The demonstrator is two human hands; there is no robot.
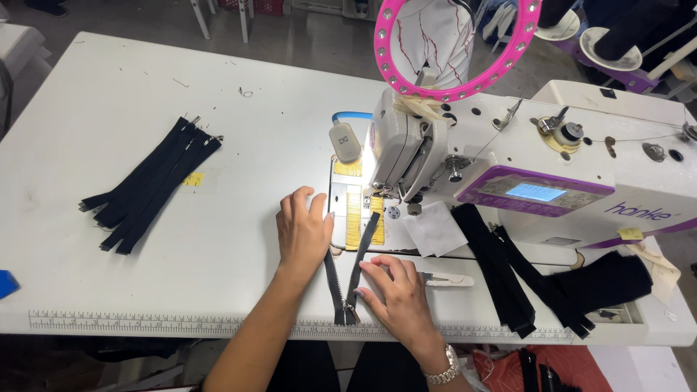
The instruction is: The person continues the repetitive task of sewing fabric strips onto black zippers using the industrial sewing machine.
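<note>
A black zipper (353, 272) lies on the white table (218, 145), partly unzipped, its two tapes splayed toward the needle of the white and purple sewing machine (523, 156). My left hand (303, 231) rests flat on the left tape beside the needle plate. The right tape near the slider is pressed down by the fingertips of my right hand (398, 296). Neither hand grips anything; both press down with fingers spread. A watch is on my right wrist.
A pile of black zippers (149, 185) lies at the left. Black fabric strips (508, 272) and a black patch (606, 279) lie under the machine arm, by white paper (435, 227) and thread snips (446, 279). A pink ring lamp (457, 43) hangs above. A ruler strip (145, 319) edges the front.
</note>
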